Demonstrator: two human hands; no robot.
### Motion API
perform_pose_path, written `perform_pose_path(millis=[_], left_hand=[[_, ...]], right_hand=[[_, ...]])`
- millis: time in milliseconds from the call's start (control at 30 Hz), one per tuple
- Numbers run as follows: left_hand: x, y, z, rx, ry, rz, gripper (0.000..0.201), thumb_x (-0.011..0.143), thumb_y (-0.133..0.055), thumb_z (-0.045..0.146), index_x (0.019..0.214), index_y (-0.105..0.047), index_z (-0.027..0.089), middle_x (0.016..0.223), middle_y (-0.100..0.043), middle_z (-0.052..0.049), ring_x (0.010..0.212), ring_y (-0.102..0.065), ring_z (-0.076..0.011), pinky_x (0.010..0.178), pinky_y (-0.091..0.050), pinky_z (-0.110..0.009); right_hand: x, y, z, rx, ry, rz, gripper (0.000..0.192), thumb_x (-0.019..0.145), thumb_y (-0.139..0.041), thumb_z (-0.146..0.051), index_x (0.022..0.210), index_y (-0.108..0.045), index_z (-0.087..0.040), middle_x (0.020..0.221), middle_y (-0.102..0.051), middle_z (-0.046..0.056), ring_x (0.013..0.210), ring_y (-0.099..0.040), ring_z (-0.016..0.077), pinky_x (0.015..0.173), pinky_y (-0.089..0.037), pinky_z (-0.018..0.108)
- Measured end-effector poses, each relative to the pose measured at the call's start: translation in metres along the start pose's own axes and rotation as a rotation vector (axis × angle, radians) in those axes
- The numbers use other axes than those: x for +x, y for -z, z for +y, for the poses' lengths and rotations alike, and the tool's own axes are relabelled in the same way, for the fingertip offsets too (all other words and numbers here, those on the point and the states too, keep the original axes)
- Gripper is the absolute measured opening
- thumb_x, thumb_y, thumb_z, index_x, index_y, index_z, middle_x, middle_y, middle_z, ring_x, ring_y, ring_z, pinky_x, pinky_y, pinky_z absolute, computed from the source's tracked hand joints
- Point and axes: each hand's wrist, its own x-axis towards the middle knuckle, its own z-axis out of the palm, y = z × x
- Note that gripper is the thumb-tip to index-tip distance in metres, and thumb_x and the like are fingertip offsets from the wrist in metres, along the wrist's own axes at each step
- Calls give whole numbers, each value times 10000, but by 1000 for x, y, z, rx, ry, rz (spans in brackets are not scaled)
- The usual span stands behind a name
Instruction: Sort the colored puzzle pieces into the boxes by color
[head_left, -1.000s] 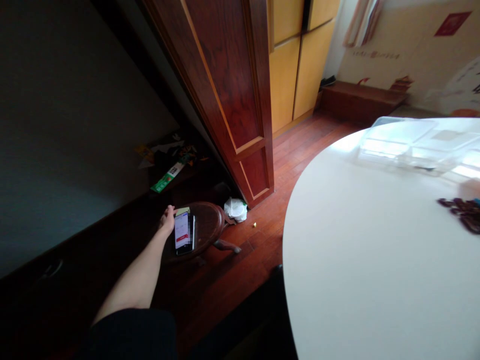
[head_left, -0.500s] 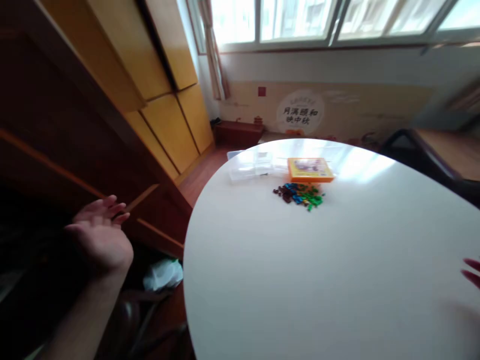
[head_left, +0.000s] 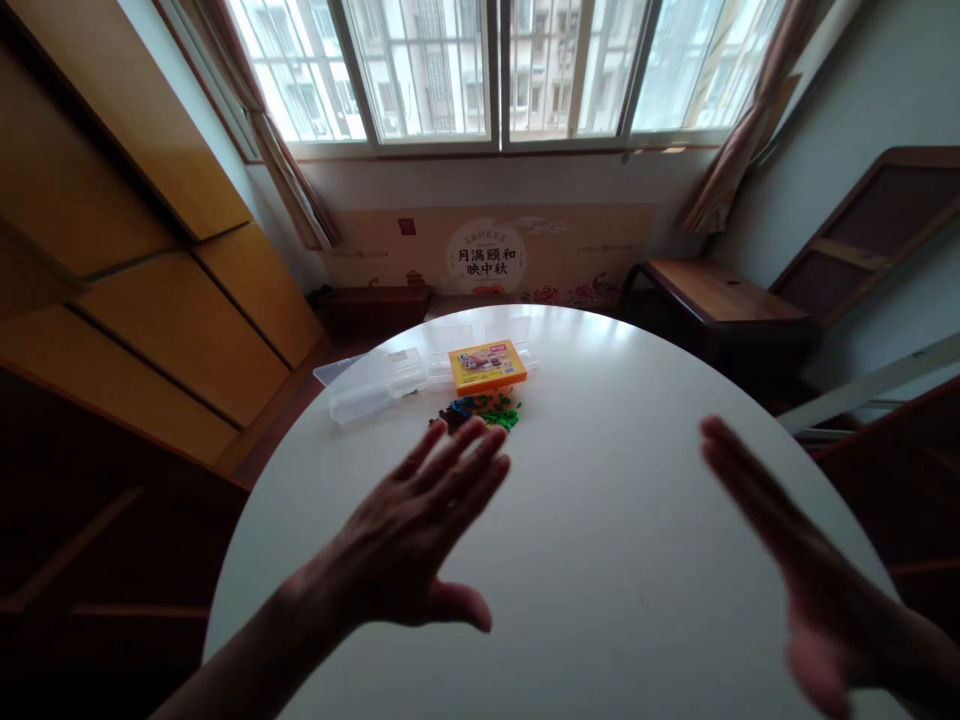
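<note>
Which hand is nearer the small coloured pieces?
The left hand, on the near side of the small coloured pieces; the right hand is farther off to the right.

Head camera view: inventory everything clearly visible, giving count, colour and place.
Round table: one, white, centre.
Flat rectangular box: one, orange-yellow, table's far side.
Small loose pieces: many; green, blue, orange, dark; before box.
Transparent plastic containers: count unclear, colourless, left of and behind box.
Wooden cabinets: count unclear, yellow-brown, left.
Barred window: one, pale-framed, far wall.
Fabric curtains: two, brownish, flanking window.
Printed wall panel: one, beige, below window.
Wooden-topped desk: one, brown, right.
Left hand: one, bare, over table, nearest the pieces.
Right hand: one, bare, over table's right.
</note>
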Motion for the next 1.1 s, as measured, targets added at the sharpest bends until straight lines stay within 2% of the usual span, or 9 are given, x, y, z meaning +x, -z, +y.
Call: perform_pose_path(millis=[33,133,267,667,833,900,967,1033,1100], left_hand=[[4,-13,4,-22,-80,-115,1009,740,-404,817,1519,-50,284,1580,-191,-67,1441,-172,-360,1190,-74,-552],[12,-48,10,-137,-172,-334,1020,788,-429,756,1525,-15,186,1572,-149,-137,1445,-171,-328,1203,-99,-485],[11,-69,8,-228,-171,-382,1036,769,-432,771,1526,-54,173,1559,-157,-156,1437,-183,-337,1203,-110,-483],[13,-65,3,-250,-153,-392,1010,783,-458,743,1526,-51,191,1562,-156,-139,1437,-180,-327,1206,-128,-473],[6,-72,0,-228,-150,-313,942,805,-492,691,1525,-83,241,1544,-273,-103,1415,-284,-308,1194,-210,-461],[1,-79,-11,-176,-14,-136,848,839,-499,626,1516,-116,288,1491,-396,-89,1370,-380,-289,1163,-289,-459],[-1,-87,-31,-68,308,124,784,855,-501,582,1505,-164,302,1441,-459,-109,1330,-429,-304,1131,-324,-496],[2,-94,-57,8,517,187,860,807,-499,662,1496,-208,237,1478,-394,-143,1360,-368,-350,1123,-309,-537],[10,-99,-83,46,619,146,976,740,-490,752,1473,-260,150,1493,-352,-194,1381,-317,-387,1145,-255,-541]], right_hand=[[3,-8,-6,16,87,-40,1173,585,-197,-955,1527,25,-292,1598,-55,14,1432,-130,398,1148,-268,574],[12,-37,-12,62,321,-314,1114,731,-425,-818,1528,16,-177,1576,-149,118,1425,-222,350,1176,-207,518],[17,-64,-5,131,343,-489,1051,783,-511,-713,1522,-32,-139,1556,-165,161,1429,-224,316,1190,-148,496],[20,-67,0,167,320,-520,1054,781,-517,-710,1521,-39,-132,1554,-136,167,1430,-202,333,1186,-127,520],[14,-74,0,141,239,-425,907,831,-498,-659,1523,-166,-176,1531,-293,139,1404,-302,305,1169,-241,490],[17,-81,5,114,98,-297,827,865,-478,-618,1510,-224,-169,1504,-350,157,1389,-335,295,1133,-331,460],[31,-90,14,79,-14,-198,835,869,-470,-615,1507,-220,-138,1493,-348,192,1391,-321,311,1107,-364,470],[60,-99,24,41,10,-200,936,826,-473,-686,1508,-193,-110,1495,-323,221,1401,-284,343,1117,-328,517],[100,-109,31,8,31,-232,977,812,-440,-729,1503,-186,-86,1519,-268,231,1423,-223,350,1145,-262,533]])
